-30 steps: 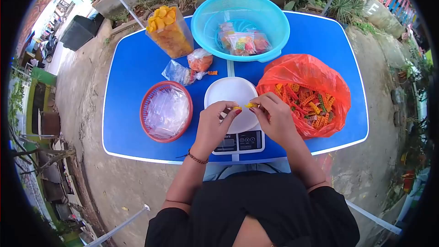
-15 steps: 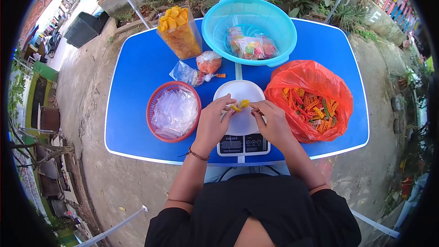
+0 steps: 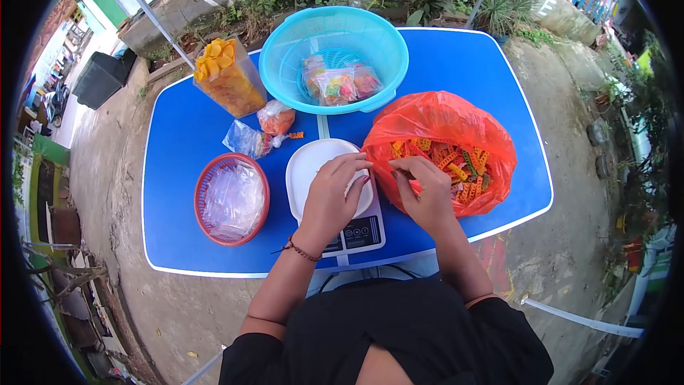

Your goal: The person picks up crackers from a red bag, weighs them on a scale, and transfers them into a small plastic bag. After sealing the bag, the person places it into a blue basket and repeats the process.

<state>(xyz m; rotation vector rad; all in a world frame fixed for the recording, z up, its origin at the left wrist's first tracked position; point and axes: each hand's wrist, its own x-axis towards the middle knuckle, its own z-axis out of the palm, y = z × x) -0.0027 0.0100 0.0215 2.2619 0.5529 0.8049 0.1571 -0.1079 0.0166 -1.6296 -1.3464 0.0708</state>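
My left hand (image 3: 335, 189) is over the right part of a white kitchen scale (image 3: 308, 169), its fingers loosely curved and the thumb apart, with nothing visible in it. Just right of it, my right hand (image 3: 427, 189) is at the left rim of a red plastic bag (image 3: 445, 110). Its thumb and forefinger are close together; I cannot make out anything between them. Inside the bag lie many orange, yellow and green ridged snack pieces (image 3: 470, 164). My left hand and wrist hide part of the scale's display.
A red basket (image 3: 199, 217) of clear plastic bags stands left. Behind are a clear container of yellow chips (image 3: 231, 82), small plastic bags (image 3: 276, 117) and a turquoise basin (image 3: 281, 50) holding filled packets (image 3: 338, 88). All stand on a blue table (image 3: 171, 150).
Both hands have shifted from over the scale's pan toward the red bag. The yellow snack piece between my fingers earlier is out of sight. The camera view has turned and shifted rightward.
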